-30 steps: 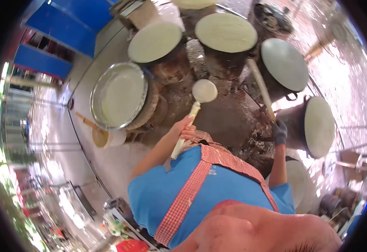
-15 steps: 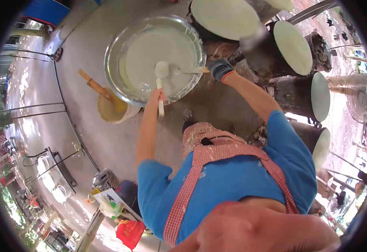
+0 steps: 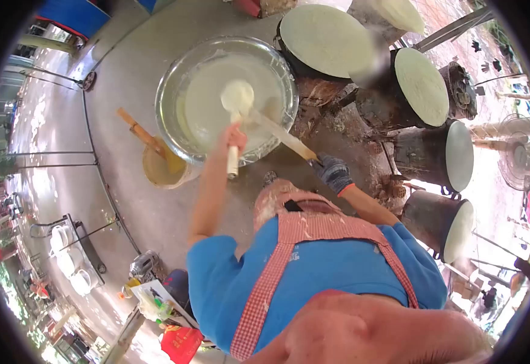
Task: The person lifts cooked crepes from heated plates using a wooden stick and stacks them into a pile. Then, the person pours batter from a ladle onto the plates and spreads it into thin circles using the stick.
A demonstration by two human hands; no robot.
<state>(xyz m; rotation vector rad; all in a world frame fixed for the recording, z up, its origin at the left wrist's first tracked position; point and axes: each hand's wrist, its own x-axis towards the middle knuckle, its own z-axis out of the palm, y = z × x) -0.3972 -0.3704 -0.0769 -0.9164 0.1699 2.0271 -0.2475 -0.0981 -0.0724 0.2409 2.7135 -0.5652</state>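
Observation:
A wide metal basin [image 3: 167, 115] full of white batter-like liquid [image 3: 201, 109] stands on the floor in front of me. My left hand [image 3: 236, 138] is closed round the pale handle of a ladle [image 3: 237, 97], whose coated round bowl hangs over the liquid. In a dark knitted glove, my right hand [image 3: 334, 173] grips a long flat spatula [image 3: 284, 136] by its handle end. The spatula slants across the near right rim of the basin, its tip right at the ladle where bowl meets handle.
A pale bucket [image 3: 153, 171] with a wooden stick [image 3: 137, 130] in it sits left of the basin. Along the right stand several dark drums with round whitish tops [image 3: 421, 88] [image 3: 459, 155]. A red bag [image 3: 181, 344] lies at lower left; a fan [image 3: 515, 145] stands far right.
The ladle has come up, larger in view, over the basin. My right hand has drawn back toward my body, bringing more of the spatula out and up against the ladle.

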